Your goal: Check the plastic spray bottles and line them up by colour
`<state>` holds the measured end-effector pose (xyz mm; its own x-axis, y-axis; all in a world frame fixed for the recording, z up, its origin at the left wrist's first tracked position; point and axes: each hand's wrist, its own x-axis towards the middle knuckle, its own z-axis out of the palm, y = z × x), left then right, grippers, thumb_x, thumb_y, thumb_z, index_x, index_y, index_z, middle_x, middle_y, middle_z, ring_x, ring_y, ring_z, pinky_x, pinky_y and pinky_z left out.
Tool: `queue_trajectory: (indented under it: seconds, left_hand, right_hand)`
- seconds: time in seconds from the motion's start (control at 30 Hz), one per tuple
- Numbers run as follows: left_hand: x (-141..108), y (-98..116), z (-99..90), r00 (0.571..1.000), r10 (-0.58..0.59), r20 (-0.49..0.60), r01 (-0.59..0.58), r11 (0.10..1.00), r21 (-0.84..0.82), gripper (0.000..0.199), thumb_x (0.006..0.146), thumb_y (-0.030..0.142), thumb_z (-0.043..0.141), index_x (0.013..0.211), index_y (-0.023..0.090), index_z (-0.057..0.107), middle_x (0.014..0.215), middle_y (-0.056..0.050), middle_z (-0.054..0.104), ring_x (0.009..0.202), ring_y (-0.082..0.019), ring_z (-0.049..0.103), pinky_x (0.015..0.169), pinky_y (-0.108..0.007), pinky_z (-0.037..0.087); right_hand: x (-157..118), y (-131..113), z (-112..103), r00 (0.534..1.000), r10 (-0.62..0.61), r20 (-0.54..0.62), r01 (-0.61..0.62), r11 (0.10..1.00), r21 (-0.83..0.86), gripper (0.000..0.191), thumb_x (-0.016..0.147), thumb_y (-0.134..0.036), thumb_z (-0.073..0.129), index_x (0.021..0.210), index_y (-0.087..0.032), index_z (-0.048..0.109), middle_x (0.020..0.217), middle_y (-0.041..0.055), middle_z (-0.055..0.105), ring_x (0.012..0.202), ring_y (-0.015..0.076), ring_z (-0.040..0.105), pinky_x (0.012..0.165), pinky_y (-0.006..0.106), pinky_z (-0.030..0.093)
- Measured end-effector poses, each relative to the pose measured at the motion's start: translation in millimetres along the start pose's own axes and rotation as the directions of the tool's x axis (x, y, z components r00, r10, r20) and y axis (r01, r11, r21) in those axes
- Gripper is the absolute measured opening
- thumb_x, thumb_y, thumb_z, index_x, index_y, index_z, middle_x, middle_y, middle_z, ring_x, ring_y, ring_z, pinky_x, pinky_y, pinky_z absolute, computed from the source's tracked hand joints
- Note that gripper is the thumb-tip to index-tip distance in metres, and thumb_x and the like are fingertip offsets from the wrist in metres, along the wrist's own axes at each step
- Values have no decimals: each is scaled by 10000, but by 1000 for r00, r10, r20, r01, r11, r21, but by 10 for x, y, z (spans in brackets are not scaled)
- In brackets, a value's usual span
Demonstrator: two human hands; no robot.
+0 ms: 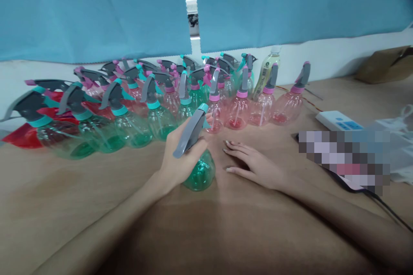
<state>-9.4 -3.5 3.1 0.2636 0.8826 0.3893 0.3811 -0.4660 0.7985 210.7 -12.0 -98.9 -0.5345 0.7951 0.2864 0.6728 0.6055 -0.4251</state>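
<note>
My left hand [176,159] is wrapped round the neck of a green spray bottle [200,174] with a grey trigger head and a turquoise nozzle. The bottle is near the middle of the table, and its neck is hidden behind my fingers. To its right, my right hand [253,163] lies on the table with fingers stretched out, holding nothing. Just beyond the hands stand green spray bottles [138,135] on the left and pink spray bottles [237,114] on the right, with several more behind them.
A red plastic piece [24,136] lies at the far left. Behind the pink bottles stands a drink bottle [269,66]. On the right are a white power strip [338,120], a blurred-out device [345,163] with a black cable, and a brown bag [385,65].
</note>
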Motion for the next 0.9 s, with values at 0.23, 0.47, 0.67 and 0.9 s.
queue_trajectory:
  seconds: [0.23,0.47,0.67,0.9]
  left_hand:
    - [-15,-23,3,998,-14,-55,18,997,71,270,752,158,535,1000,218,622,771,-2,635,610,-153,543,577,-297,440]
    - [-8,-12,1,999,-5,-37,6,1000,30,398,756,158,532,1143,229,588,835,-9,640,617,-145,548,608,-301,459]
    - [10,20,13,1000,10,-26,-11,1000,-25,425,722,127,511,1133,213,580,1119,-49,645,760,-163,607,676,-307,495]
    - [26,32,14,999,23,-23,-24,999,-41,385,698,124,502,1070,191,577,1126,-52,646,812,-170,620,682,-299,501]
  right_hand:
    - [5,-22,-16,1000,8,16,-8,1000,-17,593,887,-546,452,1349,-174,472,1433,110,433,1342,248,360,1102,466,313]
    - [0,-6,0,1000,2,7,-2,1000,-9,574,889,-540,455,1357,-207,461,1436,95,432,1345,246,356,1095,475,322]
    - [-3,5,9,1000,4,-1,-4,1000,7,579,882,-540,467,1360,-212,460,1441,90,425,1348,249,349,1104,478,308]
    - [-5,6,10,1000,-1,-13,1,1000,26,569,880,-539,470,1361,-235,458,1436,82,432,1341,261,360,1092,498,321]
